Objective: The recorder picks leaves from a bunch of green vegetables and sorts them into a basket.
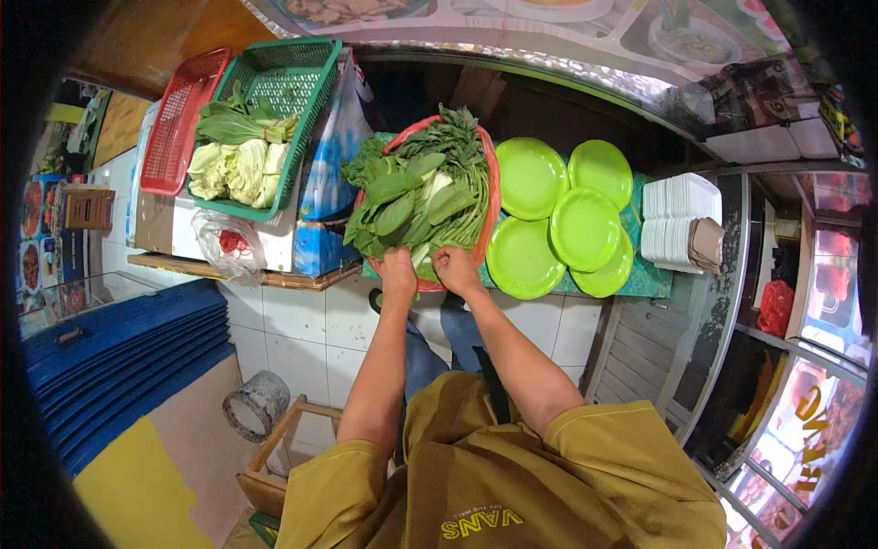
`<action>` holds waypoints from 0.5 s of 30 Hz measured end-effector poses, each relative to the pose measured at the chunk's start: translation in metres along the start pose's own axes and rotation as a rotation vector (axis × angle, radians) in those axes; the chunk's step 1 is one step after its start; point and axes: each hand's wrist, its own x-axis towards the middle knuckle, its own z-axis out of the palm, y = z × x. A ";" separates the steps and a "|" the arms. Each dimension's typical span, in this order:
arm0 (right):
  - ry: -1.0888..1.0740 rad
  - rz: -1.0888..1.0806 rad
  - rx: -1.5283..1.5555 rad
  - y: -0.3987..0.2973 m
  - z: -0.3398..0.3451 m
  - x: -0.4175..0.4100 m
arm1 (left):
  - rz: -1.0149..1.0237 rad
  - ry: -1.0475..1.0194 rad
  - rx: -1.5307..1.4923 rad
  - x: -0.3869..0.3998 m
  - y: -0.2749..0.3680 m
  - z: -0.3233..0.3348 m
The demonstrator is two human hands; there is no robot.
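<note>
Leafy greens (pixel 418 199) are heaped in a red basket (pixel 492 171) on a green-covered surface in front of me. My left hand (pixel 399 274) has its fingers in the leaves at the near edge of the heap; what it grips is hidden. Close to its right, my right hand (pixel 455 272) is curled at the stems by the basket's near rim, and I cannot tell whether it holds any. Several lime-green plates (pixel 525 257) lie right of the basket, some overlapping.
On the left, a green plastic basket (pixel 312 130) holds bok choy (pixel 240 127) and pale cabbage (pixel 236 171), beside a red basket (pixel 180 123). A clear bag (pixel 230 250) with red bands lies nearer. White foam boxes (pixel 669 219) stand right. A bucket (pixel 257 405) and wooden stool (pixel 274 446) are below.
</note>
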 end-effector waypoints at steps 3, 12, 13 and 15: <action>-0.005 -0.001 -0.014 0.000 -0.003 0.000 | -0.108 -0.202 0.069 0.003 0.000 0.005; -0.007 -0.009 0.026 0.005 -0.001 -0.003 | -0.042 -0.294 0.327 -0.005 0.007 0.001; -0.022 -0.004 0.054 0.006 -0.001 -0.003 | -0.038 -0.288 0.327 -0.004 0.006 0.003; -0.010 -0.017 0.058 0.007 -0.003 -0.001 | -0.172 -0.279 0.169 0.001 0.006 -0.001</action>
